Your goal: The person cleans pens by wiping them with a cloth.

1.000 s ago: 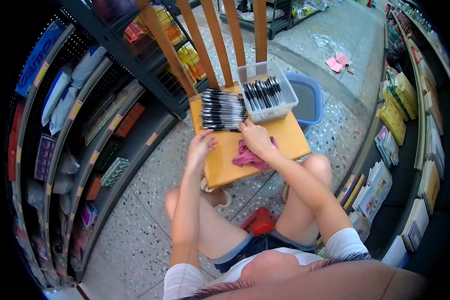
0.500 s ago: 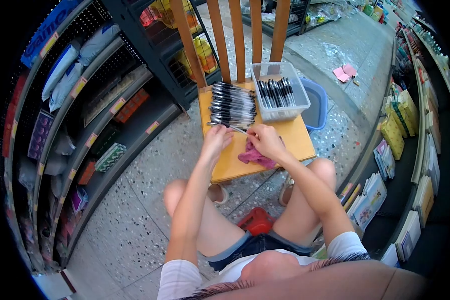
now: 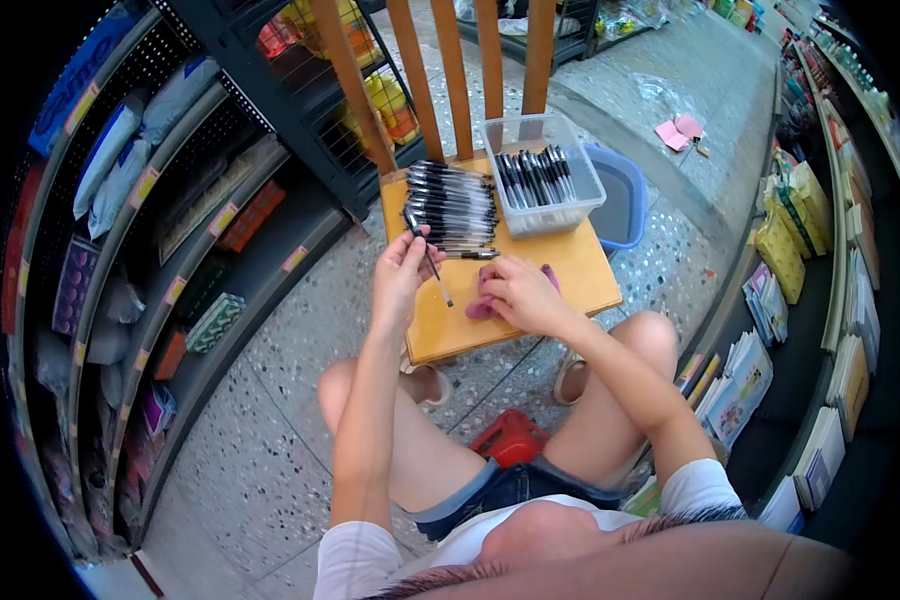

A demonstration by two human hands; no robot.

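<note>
Between the fingers of my left hand is a black-and-clear pen, slanting down toward the seat. My right hand is over a crumpled pink cloth, its fingers closed on it. A row of similar pens lies side by side on the wooden chair seat, just beyond my left hand. Right of the row, a clear plastic box holds several more pens standing at a slant.
A blue basin stands on the floor behind the chair's right side. Curved store shelves rise on the left, with notebooks racked on the right. A red stool is under me. Pink paper lies on the floor.
My hands have moved apart. The left has lifted a pen and turned it more upright; the right has dropped back onto the pink cloth. The view has shifted slightly.
</note>
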